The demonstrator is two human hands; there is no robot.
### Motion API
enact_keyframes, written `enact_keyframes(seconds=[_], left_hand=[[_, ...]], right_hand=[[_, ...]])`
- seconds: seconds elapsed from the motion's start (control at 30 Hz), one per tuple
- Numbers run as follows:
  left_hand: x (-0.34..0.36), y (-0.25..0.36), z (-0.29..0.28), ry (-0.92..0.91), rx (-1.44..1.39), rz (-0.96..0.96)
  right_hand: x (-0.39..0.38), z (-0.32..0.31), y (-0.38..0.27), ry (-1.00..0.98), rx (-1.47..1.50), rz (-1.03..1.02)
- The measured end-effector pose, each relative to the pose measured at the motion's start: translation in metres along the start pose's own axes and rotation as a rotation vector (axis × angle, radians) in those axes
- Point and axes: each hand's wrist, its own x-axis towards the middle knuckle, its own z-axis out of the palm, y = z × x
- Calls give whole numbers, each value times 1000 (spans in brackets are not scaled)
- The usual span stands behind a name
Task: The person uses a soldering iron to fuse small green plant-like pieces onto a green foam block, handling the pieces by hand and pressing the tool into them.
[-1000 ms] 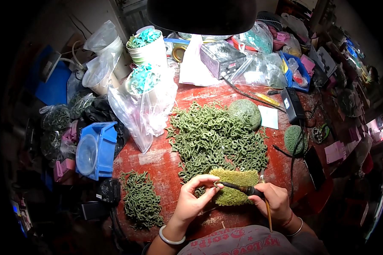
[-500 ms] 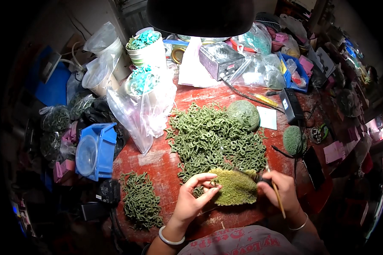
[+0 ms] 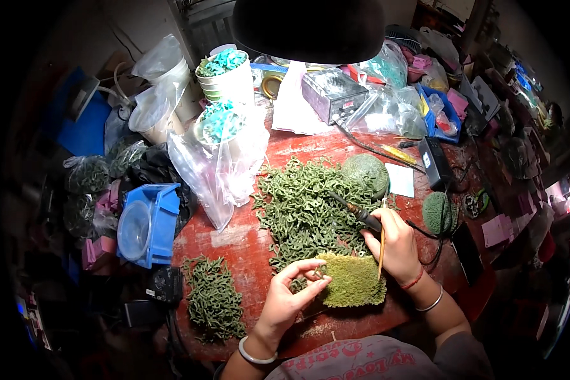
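My right hand (image 3: 396,248) grips a soldering iron (image 3: 363,215) with a black handle, its tip over the far part of a big pile of small curly green pieces (image 3: 310,215). A thin wooden stick (image 3: 381,253) is held in the same hand, pointing down toward me. My left hand (image 3: 289,292) pinches a small curly green piece (image 3: 322,271) between thumb and fingertips. That hand is beside the left edge of a yellow-green, rough-textured pad (image 3: 354,285) lying at the pile's near side.
A smaller green pile (image 3: 214,297) lies at left on the red table (image 3: 253,253). Round green pads (image 3: 437,212) (image 3: 365,174) sit at right. A grey box with a display (image 3: 333,94), plastic bags (image 3: 221,171), white tubs (image 3: 225,79) and a blue bin (image 3: 161,221) surround the work. A black cable (image 3: 377,152) crosses the right.
My right hand has moved up and away from the pad, carrying the soldering iron and stick; the iron's tip is now over the pile. My left hand has barely moved.
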Motion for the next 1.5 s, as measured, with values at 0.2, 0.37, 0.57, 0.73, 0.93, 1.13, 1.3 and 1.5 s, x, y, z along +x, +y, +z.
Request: enact_keyframes(seconds=[0.2, 0.37, 0.57, 0.73, 0.93, 1.13, 1.3, 1.5], left_hand=[[2, -4, -2, -1, 10, 38], [3, -2, -1, -2, 14, 24], [-2, 8, -1, -48, -198, -47], [-1, 4, -9, -16, -310, -146], [-1, 5, -4, -18, -249, -184], [-2, 4, -5, -23, -134, -108], [-2, 4, -1, -6, -152, -101], [-1, 6, -3, -63, -145, -84]], right_hand=[[1, -5, -2, 24, 37, 41], [0, -12, -14, 52, 179, 38], [-1, -25, -49, -252, 511, 53], [-5, -23, -55, -368, 611, -8], [-9, -23, -55, -330, 549, -85], [-25, -41, -54, -168, 434, 95], [-51, -64, -34, -98, 194, 103], [-61, -78, -30, -219, -75, 52]])
